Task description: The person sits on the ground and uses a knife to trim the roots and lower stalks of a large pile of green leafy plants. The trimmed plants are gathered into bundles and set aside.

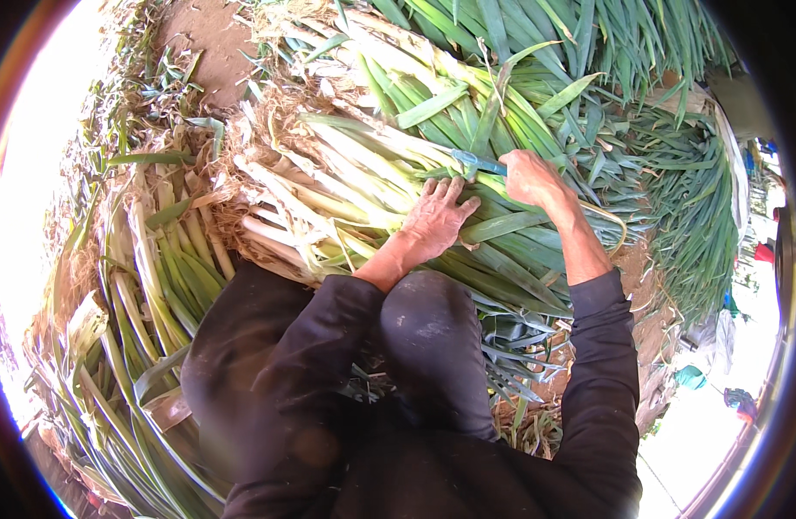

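A thick layer of leeks [346,175] lies before my knees, roots to the left and green leaves to the right. My left hand [437,217] rests palm down on the stalks, where the pale part turns green, with its fingers spread. My right hand [534,178] is closed around one end of a narrow blue tool [479,161], which points left across the leeks just beyond my left fingertips. Whether it has a blade I cannot tell. A thin yellowish strip [609,220] curves over the leaves to the right of my right hand.
More leeks [158,259] lie along my left side. Large heaps of green leaves [683,168] stand at the far right and top. Bare brown soil [206,48] shows at the upper left, with leaf scraps [177,84] beside it. Cloth-like items [690,376] lie at the right edge.
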The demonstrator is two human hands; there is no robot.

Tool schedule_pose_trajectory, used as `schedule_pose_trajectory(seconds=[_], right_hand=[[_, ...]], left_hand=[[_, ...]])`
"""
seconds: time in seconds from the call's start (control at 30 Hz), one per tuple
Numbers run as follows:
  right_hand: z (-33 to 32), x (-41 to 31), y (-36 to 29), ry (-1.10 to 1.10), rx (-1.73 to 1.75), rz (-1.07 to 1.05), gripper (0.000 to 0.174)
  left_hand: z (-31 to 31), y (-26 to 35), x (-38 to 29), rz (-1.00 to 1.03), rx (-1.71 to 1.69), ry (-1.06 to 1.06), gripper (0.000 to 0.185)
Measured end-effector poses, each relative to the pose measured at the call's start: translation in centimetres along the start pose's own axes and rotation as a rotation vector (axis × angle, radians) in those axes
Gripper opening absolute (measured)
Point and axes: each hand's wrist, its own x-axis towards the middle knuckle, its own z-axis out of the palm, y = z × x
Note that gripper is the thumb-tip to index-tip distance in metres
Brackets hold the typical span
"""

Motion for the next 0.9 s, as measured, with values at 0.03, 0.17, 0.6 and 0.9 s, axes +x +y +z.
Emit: schedule_pose_trajectory(seconds=[0.03,0.17,0.6,0.9], right_hand=[[-0.1,0.5,-0.5,0.012,0.001,0.005,0.033],[-0.6,2.6,-2.8,-0.055,0.020,-0.017,0.033],[0.9,6.3,-3.1,0.063,0.123,-0.041,0.027],[7.0,-1.5,6.5,0.167,0.541,0.063,0.027]], left_hand=[[0.0,0.0,0.0,0.002,-0.006,0.006,0.068],[0.0,-0.3,0.1,0.006,-0.009,0.007,0.070],[0.1,-1.1,0.0,0.018,0.058,0.005,0.066],[-0.8,-5.3,3.7,-0.146,0.101,0.553,0.029]])
